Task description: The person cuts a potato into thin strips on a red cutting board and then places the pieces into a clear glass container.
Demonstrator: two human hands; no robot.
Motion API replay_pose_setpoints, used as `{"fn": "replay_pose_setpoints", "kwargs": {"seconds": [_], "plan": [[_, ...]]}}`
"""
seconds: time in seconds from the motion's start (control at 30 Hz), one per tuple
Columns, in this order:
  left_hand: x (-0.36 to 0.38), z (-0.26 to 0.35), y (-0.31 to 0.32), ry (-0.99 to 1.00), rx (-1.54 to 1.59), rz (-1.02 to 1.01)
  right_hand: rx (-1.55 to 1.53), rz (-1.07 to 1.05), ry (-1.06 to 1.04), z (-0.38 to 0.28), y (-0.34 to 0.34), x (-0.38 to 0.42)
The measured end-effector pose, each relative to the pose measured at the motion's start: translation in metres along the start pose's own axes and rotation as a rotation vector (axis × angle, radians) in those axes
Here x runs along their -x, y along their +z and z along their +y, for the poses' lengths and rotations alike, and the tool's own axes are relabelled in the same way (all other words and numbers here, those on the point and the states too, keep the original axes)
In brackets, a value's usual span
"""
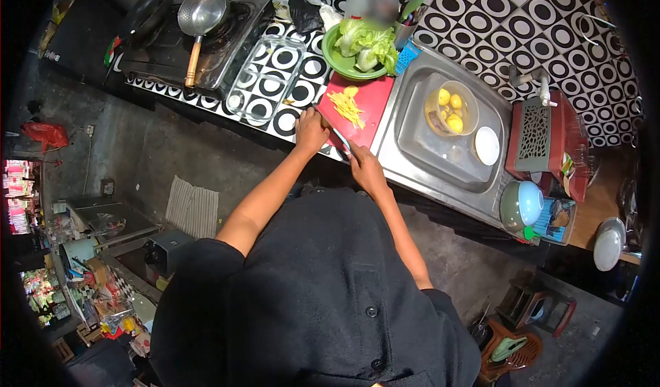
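A red cutting board (372, 112) lies on the counter, with a pile of thin yellow strips (347, 107) on it. My right hand (368, 169) is closed around the light-coloured handle of a knife (340, 138) at the board's near edge. Beside the board's left edge, my left hand (311, 131) has its fingers bent near the knife's blade end; whatever they hold, if anything, is too small to make out. Just behind the board stands a green bowl (337, 58) with leafy greens (375, 46) in it.
Right of the board is a metal sink (412, 122) holding a clear bowl of yellow pieces (450, 108) and a white dish (487, 145). On the left are a glass dish (265, 84), a stove (237, 26) and a saucepan (201, 12). A dish rack (536, 136) stands far right.
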State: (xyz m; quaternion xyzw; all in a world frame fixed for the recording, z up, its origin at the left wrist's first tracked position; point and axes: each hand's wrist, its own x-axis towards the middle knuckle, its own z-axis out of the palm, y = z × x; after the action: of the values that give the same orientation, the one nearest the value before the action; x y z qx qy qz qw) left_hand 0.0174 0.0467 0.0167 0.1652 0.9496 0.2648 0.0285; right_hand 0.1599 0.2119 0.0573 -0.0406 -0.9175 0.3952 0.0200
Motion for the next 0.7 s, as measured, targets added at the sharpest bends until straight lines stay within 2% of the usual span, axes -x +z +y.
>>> {"fn": "replay_pose_setpoints", "kwargs": {"seconds": [0.7], "plan": [[0.0044,-0.0061,0.0095,-0.008,0.008,0.045,-0.041,-0.038,0.015,-0.0058,-0.0017,0.0037]]}}
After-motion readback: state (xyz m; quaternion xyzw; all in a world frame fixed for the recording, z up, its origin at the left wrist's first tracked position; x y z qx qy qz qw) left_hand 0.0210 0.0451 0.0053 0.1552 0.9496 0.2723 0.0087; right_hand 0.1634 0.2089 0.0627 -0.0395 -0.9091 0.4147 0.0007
